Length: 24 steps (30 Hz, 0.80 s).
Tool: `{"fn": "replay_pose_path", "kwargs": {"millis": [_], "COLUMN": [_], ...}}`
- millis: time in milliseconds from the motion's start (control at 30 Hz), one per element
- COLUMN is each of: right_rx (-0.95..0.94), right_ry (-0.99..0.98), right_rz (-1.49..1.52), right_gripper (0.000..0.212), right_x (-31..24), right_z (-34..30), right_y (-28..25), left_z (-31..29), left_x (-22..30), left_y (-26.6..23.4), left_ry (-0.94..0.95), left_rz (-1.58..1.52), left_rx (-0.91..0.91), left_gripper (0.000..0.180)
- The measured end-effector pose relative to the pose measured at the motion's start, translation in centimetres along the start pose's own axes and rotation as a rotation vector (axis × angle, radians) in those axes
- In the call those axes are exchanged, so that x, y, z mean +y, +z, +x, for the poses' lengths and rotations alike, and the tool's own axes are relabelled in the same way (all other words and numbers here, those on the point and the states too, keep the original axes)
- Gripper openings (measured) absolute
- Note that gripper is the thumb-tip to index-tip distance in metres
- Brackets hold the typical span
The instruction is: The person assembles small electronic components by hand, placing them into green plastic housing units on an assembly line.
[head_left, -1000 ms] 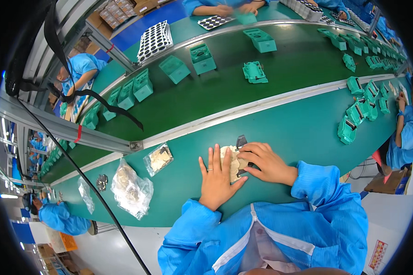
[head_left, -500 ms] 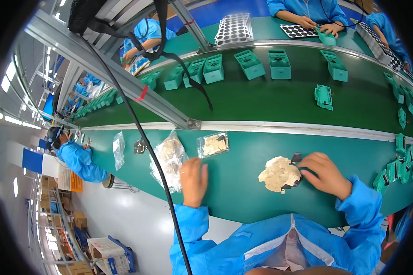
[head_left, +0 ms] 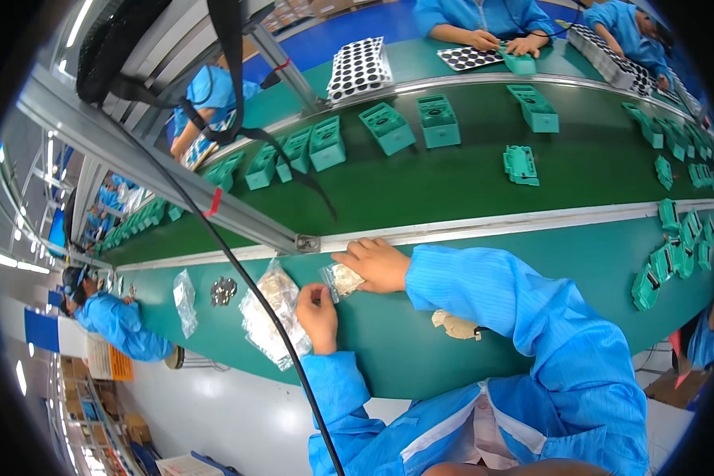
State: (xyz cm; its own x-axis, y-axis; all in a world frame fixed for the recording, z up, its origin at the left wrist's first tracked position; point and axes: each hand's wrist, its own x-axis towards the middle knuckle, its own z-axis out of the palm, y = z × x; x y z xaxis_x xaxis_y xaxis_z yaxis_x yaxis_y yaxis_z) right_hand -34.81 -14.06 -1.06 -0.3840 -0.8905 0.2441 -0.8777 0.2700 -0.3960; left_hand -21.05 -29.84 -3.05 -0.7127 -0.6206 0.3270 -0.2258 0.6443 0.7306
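A small clear plastic bag of flat beige pieces [head_left: 345, 280] lies on the green table, partly hidden by my hands. My right hand [head_left: 379, 266] reaches across to it, with bent fingers over its top and right side. My left hand [head_left: 318, 319] is at its left edge, thumb and fingers curled together; whatever is between them is hidden. Close by on the left lies a bigger clear bag [head_left: 271, 313] with pale contents. Under my right sleeve, a loose pile of beige pieces [head_left: 454, 324] shows only in part, with a dark piece at its edge.
A black cable [head_left: 238, 266] hangs across the view, beside a metal frame post [head_left: 246, 226]. Beyond the white rail, green housings [head_left: 439, 123] stand on a belt. More green parts [head_left: 665, 266] lie at right. Small dark discs [head_left: 223, 291] and an empty-looking bag [head_left: 184, 303] lie left. Co-workers sit opposite.
My right hand has left the beige pile and crossed left to the small bag. My left hand's fingers have curled in beside that bag. The whole view has shifted slightly.
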Motion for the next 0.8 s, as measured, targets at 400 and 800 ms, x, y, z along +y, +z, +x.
{"fn": "replay_pose_path", "kwargs": {"millis": [400,800], "right_rx": [0.41,0.271], "right_ry": [-0.021,0.336], "right_rz": [0.076,1.087], "right_gripper": [0.037,0.035], "right_x": [-0.5,1.0], "right_z": [-2.9,-6.7], "right_y": [-0.6,-1.9], "left_z": [1.6,-0.9], "left_x": [1.9,10.7], "left_y": [0.6,3.3], "left_ry": [0.289,0.085], "left_rz": [-0.07,-0.235], "left_rx": [-0.073,-0.584], "left_gripper": [0.012,0.019]}}
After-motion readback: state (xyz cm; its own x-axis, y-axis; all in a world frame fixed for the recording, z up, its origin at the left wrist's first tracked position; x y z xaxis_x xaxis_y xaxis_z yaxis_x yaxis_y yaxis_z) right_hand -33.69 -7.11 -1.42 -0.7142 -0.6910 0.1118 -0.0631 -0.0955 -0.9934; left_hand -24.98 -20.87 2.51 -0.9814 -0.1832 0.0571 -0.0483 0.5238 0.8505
